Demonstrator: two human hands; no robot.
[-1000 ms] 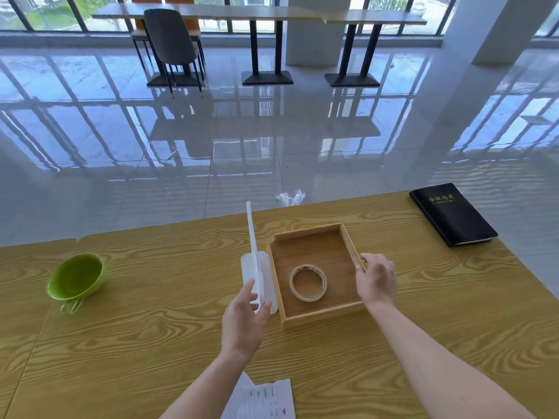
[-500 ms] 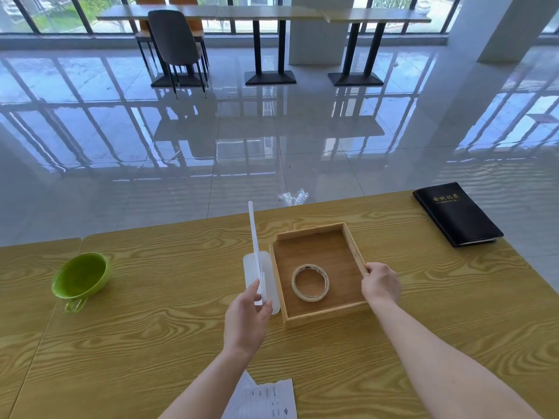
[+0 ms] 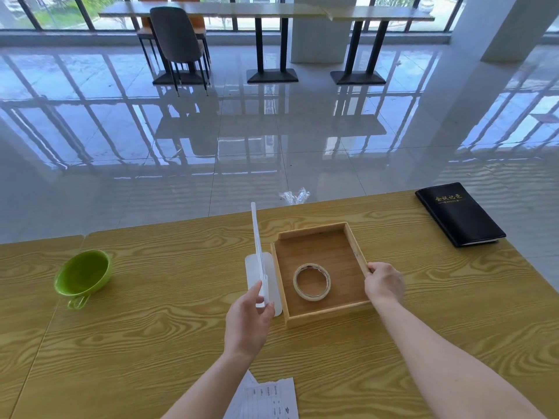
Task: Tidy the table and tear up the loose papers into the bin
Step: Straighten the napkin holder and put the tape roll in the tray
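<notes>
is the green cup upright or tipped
Tipped. The cup lies on the table with its mouth tilted toward the camera and its handle resting on the wood.

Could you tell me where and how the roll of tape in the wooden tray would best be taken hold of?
The roll of tape lies flat in the wooden tray, hole upward, clear of the walls. Come from straight above and pinch its ring wall, one finger inside the hole, the thumb outside; the tray walls would likely hinder a sideways approach.

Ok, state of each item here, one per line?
Wooden tray: open-topped, right hand gripping its right wall.
Tape roll: flat inside the tray.
White desk lamp: arm upright, left hand holding it.
Green cup: tipped over.
Black notebook: closed.
Papers: untorn.
</notes>
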